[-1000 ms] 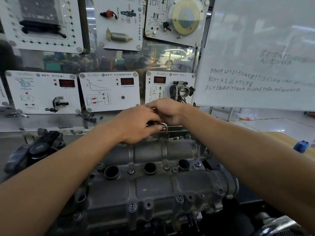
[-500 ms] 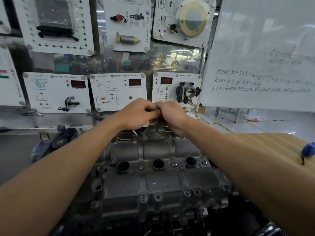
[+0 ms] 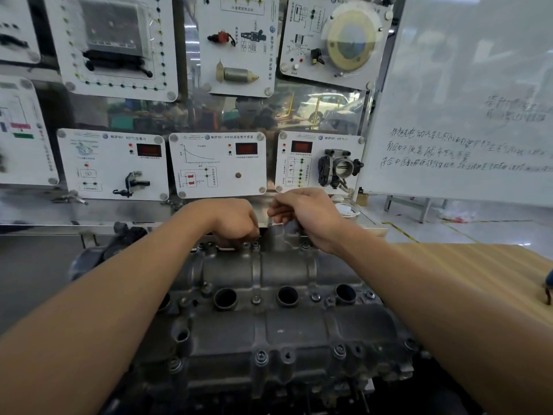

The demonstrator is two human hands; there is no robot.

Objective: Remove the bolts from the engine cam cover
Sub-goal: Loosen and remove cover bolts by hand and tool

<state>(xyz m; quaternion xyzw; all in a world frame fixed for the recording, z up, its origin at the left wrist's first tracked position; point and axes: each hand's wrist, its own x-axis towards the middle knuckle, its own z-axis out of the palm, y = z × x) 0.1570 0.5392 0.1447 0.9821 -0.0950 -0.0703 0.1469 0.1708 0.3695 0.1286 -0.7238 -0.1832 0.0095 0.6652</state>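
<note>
Left hand (image 3: 236, 224) and right hand (image 3: 305, 212), fingers curled, contents hidden, address cam cover (image 3: 284, 271) bolts (image 3: 247, 244) just below them; unscrewing likely comes next.

Left hand (image 3: 236, 220): fingertips curl down behind far rim of cam cover (image 3: 284, 271); whatever they touch is hidden. Right hand (image 3: 308, 211): curled fingers mask their contents (grip unclear). Whiteboard (image 3: 463, 70) handwriting too blurred to read. Blue object (image 3: 550, 278) cut by right edge.
</note>
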